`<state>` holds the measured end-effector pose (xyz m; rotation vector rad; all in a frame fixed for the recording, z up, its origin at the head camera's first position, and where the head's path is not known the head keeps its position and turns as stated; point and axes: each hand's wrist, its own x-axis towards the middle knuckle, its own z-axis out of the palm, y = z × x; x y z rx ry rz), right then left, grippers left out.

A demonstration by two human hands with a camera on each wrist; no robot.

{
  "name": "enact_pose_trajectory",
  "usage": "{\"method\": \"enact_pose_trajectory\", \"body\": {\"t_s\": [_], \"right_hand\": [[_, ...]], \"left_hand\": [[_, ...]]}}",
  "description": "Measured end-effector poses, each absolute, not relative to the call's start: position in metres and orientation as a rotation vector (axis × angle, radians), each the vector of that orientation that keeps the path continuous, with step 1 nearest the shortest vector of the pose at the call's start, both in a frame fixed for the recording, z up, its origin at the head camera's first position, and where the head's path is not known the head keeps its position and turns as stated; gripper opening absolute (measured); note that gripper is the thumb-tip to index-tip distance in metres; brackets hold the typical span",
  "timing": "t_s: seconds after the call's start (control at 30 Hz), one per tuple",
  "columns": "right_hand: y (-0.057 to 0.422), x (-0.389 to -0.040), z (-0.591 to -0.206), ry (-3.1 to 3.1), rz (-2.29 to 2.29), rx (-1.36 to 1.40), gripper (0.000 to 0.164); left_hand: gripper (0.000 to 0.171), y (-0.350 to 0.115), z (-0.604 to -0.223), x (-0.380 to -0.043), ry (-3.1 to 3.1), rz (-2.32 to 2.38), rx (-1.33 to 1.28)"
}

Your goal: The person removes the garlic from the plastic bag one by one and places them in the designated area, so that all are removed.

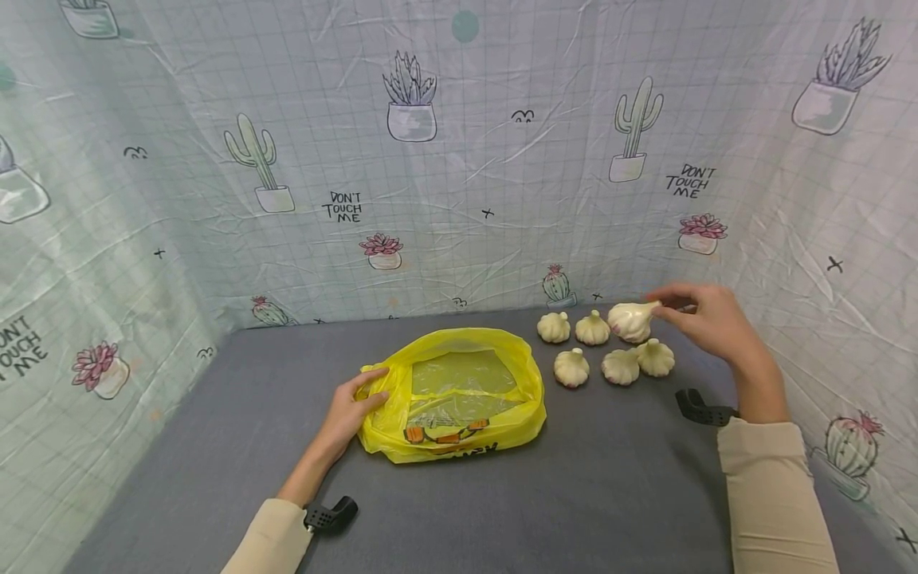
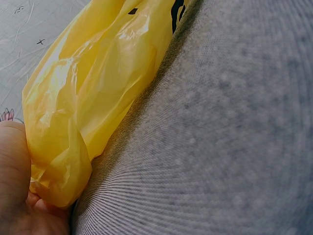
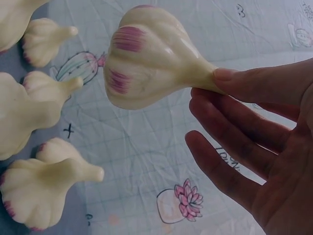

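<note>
My right hand (image 1: 706, 319) pinches a garlic bulb (image 3: 146, 58) by its stem, between thumb and fingertips. This bulb is cream with purple streaks and tilts with its stem toward the hand. In the head view it hangs over the other garlic bulbs (image 1: 571, 367), several of which lie in two loose rows on the grey table. My left hand (image 1: 347, 414) grips the left side of a yellow plastic bag (image 1: 459, 445). The bag's wide mouth gapes upward, and its pale inside shows. In the left wrist view the thumb (image 2: 12, 166) lies along the crumpled yellow plastic (image 2: 98, 93).
The grey tabletop (image 1: 574, 510) stretches in front of the bag and under the bulbs. A printed cactus curtain (image 1: 459, 183) hangs behind the table and along both sides, close behind the back row of garlic. Black wrist cameras (image 1: 331, 514) sit on both wrists.
</note>
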<state>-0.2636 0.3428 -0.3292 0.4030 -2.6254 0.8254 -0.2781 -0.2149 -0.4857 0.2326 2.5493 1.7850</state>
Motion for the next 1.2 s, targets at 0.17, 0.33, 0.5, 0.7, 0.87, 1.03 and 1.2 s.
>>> {"method": "enact_pose_trajectory", "body": {"t_s": [0.17,0.33,0.5,0.7,0.87,1.03,1.2], "right_hand": [[0.348,-0.263,-0.332,-2.647,0.802,0.389,0.022],[0.35,-0.263,-0.333,-2.705,0.762,0.396,0.021],[0.345,-0.263,-0.331,-2.794,0.771,0.421,0.025],[0.339,-0.263,-0.331,-2.876,0.807,0.464,0.025],[0.335,-0.265,-0.332,-2.911,0.855,0.495,0.021],[0.329,-0.265,-0.333,-2.937,0.886,0.553,0.018],[0.323,-0.266,-0.333,-3.004,0.944,0.611,0.018]], "left_hand": [[0.048,-0.215,-0.486,-0.278,2.556,1.778,0.223],[0.048,-0.215,-0.485,-0.279,2.571,1.766,0.227],[0.047,-0.215,-0.485,-0.278,2.555,1.778,0.223],[0.047,-0.215,-0.485,-0.279,2.539,1.796,0.211],[0.048,-0.215,-0.485,-0.278,2.544,1.792,0.217],[0.048,-0.214,-0.484,-0.277,2.55,1.792,0.213],[0.048,-0.215,-0.484,-0.278,2.535,1.798,0.21]]}}
